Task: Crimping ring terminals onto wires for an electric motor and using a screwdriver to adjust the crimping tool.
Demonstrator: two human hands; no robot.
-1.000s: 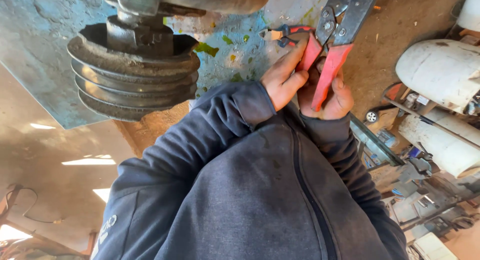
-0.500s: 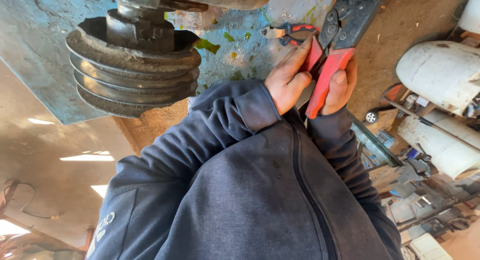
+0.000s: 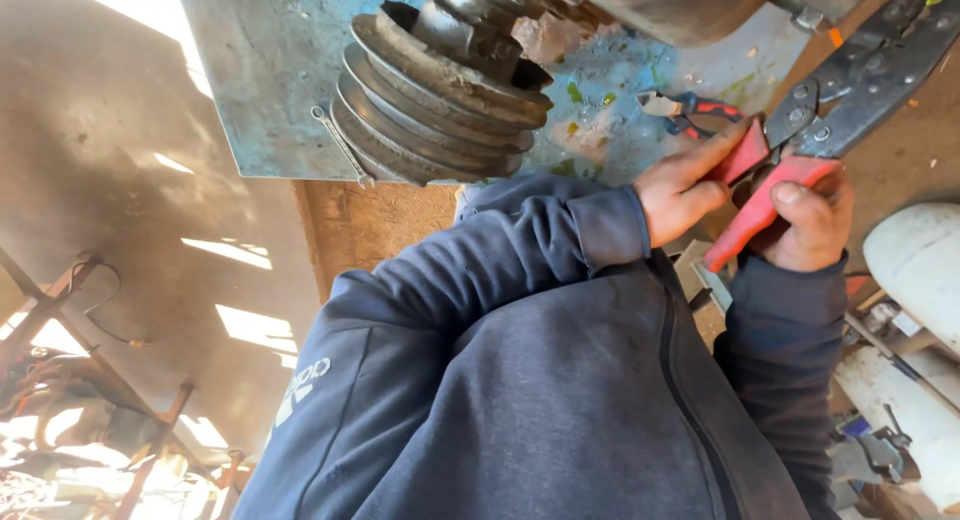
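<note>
Head view: one crimping tool (image 3: 840, 90), red handles, dark metal head, held up between both hands; right hand (image 3: 812, 220) curled tight round the lower red handle; left hand (image 3: 685, 185) closed loosely, fingers touching the upper handle, full grip unclear from this angle; one small red-handled pliers (image 3: 690, 112) lies on the blue-stained metal plate (image 3: 270, 70) just above the left hand; one grooved pulley (image 3: 440, 90) stands left of it.

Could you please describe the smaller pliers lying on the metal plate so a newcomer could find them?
Start at the big grooved pulley on the blue-stained metal plate. To its right, beside the left hand, lie the small pliers: red-and-blue grips, far smaller than the held crimping tool.
</note>
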